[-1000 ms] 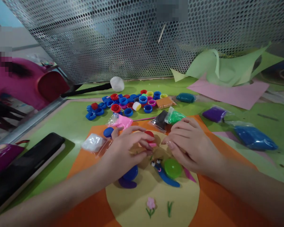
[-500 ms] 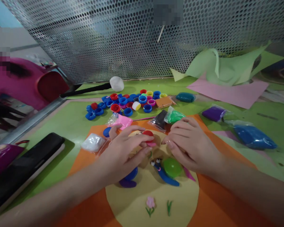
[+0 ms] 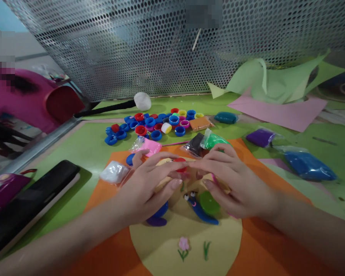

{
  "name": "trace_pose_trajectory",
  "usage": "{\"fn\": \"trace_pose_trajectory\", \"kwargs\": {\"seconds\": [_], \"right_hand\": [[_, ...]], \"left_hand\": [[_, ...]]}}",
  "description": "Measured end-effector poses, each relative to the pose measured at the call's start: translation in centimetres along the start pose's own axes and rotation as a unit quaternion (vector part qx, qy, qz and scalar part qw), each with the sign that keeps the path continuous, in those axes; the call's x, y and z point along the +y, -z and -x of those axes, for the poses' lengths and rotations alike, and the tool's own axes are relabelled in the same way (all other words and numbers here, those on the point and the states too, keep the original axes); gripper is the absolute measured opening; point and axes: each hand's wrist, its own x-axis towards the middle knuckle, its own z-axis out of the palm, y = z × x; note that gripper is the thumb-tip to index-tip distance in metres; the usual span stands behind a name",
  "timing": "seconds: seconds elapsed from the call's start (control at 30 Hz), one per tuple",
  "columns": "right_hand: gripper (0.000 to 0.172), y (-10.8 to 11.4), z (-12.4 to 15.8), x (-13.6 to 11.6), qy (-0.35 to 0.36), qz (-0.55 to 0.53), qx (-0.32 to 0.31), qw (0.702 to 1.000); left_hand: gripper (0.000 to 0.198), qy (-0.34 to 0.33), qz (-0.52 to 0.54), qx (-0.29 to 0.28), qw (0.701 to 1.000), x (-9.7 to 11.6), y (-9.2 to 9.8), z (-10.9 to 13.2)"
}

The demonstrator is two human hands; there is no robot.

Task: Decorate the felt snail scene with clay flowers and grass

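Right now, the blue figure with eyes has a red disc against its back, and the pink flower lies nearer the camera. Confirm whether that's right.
Not quite: the head view shows the disc against the blue figure is green, not red. The pink flower does lie nearer.

Perf. metal screen at back, curled lt. green paper by pink paper, blk rod w/ white ball at tip, blk case, person in pink at L

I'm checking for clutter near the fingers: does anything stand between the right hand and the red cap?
Nothing visible: the right hand has a fingertip beside the red cap, which the left hand partly covers.
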Motion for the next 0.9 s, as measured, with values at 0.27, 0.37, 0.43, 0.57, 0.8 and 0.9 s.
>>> {"fn": "trace_pose_trajectory", "kwargs": {"seconds": [0.27,0.37,0.43,0.57,0.8,0.9], "right_hand": [[0.039,-0.1,0.0,0.0,-0.005,-0.043,-0.086,0.995],[0.040,-0.1,0.1,0.0,0.004,-0.032,-0.086,0.996],[0.039,-0.2,0.2,0.0,0.010,-0.023,-0.091,0.996],[0.036,-0.2,0.2,0.0,0.009,-0.011,-0.111,0.994],[0.037,-0.3,0.2,0.1,0.011,-0.005,-0.122,0.992],[0.037,-0.3,0.2,0.1,0.006,-0.014,-0.125,0.992]], "left_hand": [[0.052,0.009,0.026,-0.013,1.000,0.7,0.6,1.4],[0.059,-0.013,0.007,-0.015,1.000,1.0,0.5,1.7],[0.060,-0.020,-0.002,-0.012,1.000,1.0,0.4,1.7],[0.061,-0.027,-0.008,-0.013,1.000,0.8,0.2,1.8],[0.062,-0.044,0.003,-0.023,0.999,1.0,0.2,2.0],[0.061,-0.034,0.011,-0.033,0.999,1.0,0.4,1.8]]}}
